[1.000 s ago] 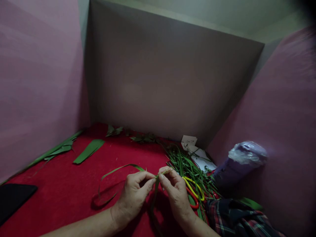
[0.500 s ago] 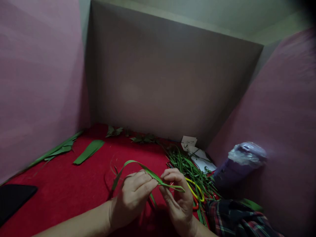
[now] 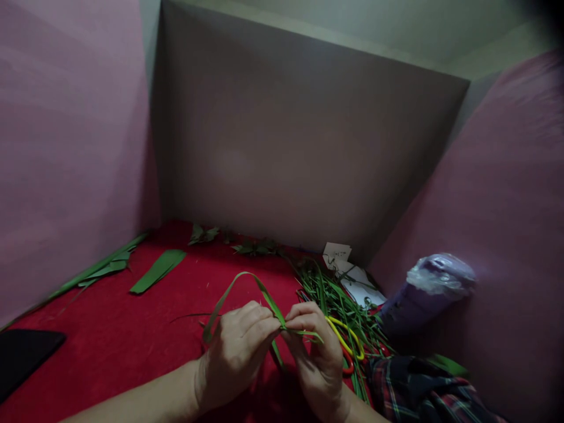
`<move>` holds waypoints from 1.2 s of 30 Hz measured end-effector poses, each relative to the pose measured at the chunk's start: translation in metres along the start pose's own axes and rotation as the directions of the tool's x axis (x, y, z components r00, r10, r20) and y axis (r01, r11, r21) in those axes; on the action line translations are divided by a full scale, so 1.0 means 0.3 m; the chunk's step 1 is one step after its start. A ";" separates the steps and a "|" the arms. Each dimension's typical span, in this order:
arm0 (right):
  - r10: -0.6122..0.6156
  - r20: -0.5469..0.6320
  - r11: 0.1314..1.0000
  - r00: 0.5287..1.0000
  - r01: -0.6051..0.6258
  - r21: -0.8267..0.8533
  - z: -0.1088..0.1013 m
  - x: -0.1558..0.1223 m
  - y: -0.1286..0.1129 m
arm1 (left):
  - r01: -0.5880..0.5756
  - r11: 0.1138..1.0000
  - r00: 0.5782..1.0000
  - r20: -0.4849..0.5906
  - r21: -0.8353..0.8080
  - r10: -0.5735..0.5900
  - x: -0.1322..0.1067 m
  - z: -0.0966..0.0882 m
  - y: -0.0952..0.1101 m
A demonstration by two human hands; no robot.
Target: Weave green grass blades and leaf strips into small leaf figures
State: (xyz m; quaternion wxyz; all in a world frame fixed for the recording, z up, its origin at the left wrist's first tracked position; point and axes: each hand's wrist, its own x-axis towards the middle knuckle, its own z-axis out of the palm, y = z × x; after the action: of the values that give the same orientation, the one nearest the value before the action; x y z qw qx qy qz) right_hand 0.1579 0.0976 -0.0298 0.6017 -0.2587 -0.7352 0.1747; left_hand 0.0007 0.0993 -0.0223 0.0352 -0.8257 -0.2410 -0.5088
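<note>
- Our left hand (image 3: 240,355) reaches in from the lower left, its back turned up toward our eyes and its fingers bent and pointing right.
- Our right hand (image 3: 318,352) faces it from the other side, fingers curled over toward the left, its thumb lying below them.
- We have both hands closed in a pinch, fingertips meeting just in front of us, low in the view.
- Our left forearm (image 3: 145,395) is bare and slants up from the bottom edge to the wrist.
- Our right forearm (image 3: 362,410), also bare, shows only a short stretch before the bottom edge cuts it off.
</note>
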 end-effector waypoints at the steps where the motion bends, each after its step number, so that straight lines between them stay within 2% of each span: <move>1: 0.018 0.006 1.000 1.000 -0.018 0.005 0.001 -0.002 0.002 | 0.009 1.000 1.000 0.016 -0.004 -0.009 -0.002 0.001 -0.001; 5: 0.064 0.047 0.998 0.997 -0.065 0.008 -0.001 -0.007 -0.003 | 0.097 0.987 0.995 0.020 -0.131 -0.095 -0.003 0.007 0.006; 7: 0.091 0.047 0.996 0.995 -0.091 0.005 -0.003 -0.005 -0.007 | 0.227 0.937 0.972 0.006 -0.267 -0.234 0.003 0.010 0.015; 8: 0.114 0.034 0.993 0.993 -0.115 0.007 -0.004 -0.003 -0.008 | 0.319 0.886 0.943 0.023 -0.337 -0.331 0.008 0.012 0.019; 9: 0.145 0.014 0.989 0.989 -0.145 0.013 -0.005 -0.001 -0.006 | 0.422 0.813 0.898 0.062 -0.401 -0.435 0.013 0.014 0.022; 11: 0.235 -0.014 0.972 0.972 -0.235 0.018 -0.004 0.004 0.002 | 0.612 0.611 0.767 0.187 -0.503 -0.614 0.023 0.018 0.023; 13: 0.347 -0.017 0.938 0.938 -0.347 0.003 -0.002 0.009 0.016 | 0.717 0.396 0.636 0.304 -0.574 -0.709 0.031 0.023 0.016; 14: 0.398 -0.021 0.917 0.917 -0.399 -0.008 -0.001 0.013 0.023 | 0.739 0.306 0.586 0.350 -0.600 -0.731 0.033 0.026 0.012; 16: 0.455 -0.040 0.890 0.889 -0.456 -0.019 -0.001 0.022 0.035 | 0.759 0.161 0.513 0.428 -0.630 -0.744 0.035 0.031 0.003; 18: 0.453 -0.045 0.891 0.890 -0.454 0.001 -0.004 0.035 0.039 | 0.776 0.034 0.447 0.510 -0.630 -0.735 0.035 0.034 -0.003; 20: 0.451 0.018 0.891 0.893 -0.451 0.049 -0.010 0.050 0.038 | 0.786 -0.066 0.393 0.579 -0.615 -0.714 0.035 0.033 -0.007; 22: 0.467 0.154 0.868 0.871 -0.485 0.108 -0.017 0.062 0.033 | 0.791 -0.130 0.359 0.625 -0.598 -0.693 0.037 0.029 -0.012; 25: 0.491 0.337 0.811 0.803 -0.563 0.159 -0.026 0.075 0.029 | 0.797 -0.198 0.329 0.686 -0.570 -0.649 0.042 0.018 -0.024; 28: 0.506 0.398 0.774 0.765 -0.606 0.182 -0.036 0.084 0.033 | 0.795 -0.262 0.332 0.755 -0.546 -0.566 0.051 0.002 -0.036; 30: 0.489 0.412 0.766 0.769 -0.604 0.220 -0.042 0.090 0.037 | 0.796 -0.287 0.335 0.783 -0.532 -0.523 0.060 -0.012 -0.041; 33: 0.458 0.430 0.755 0.778 -0.596 0.275 -0.047 0.099 0.038 | 0.814 -0.270 0.327 0.790 -0.514 -0.518 0.080 -0.039 -0.042; 36: 0.452 0.481 0.732 0.751 -0.621 0.281 -0.047 0.105 0.028 | 0.828 -0.201 0.344 0.757 -0.524 -0.556 0.100 -0.064 -0.042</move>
State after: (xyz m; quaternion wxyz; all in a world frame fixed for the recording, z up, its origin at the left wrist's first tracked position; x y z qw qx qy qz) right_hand 0.1687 0.1221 -0.0065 0.4098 -0.2877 -0.6717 0.5460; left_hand -0.0097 0.1154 0.0104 -0.7363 -0.4600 -0.3418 -0.3596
